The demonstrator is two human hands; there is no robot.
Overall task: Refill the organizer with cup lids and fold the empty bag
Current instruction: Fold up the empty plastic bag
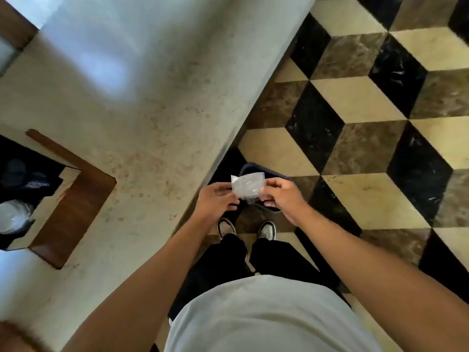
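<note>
Above the patterned floor [355,97], left hand [215,199] and right hand [284,196] pinch the folded, unlabelled clear bag [247,185].

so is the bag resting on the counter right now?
No. The folded clear bag is held in the air between the left hand and right hand, out past the counter edge, above the floor.
</note>
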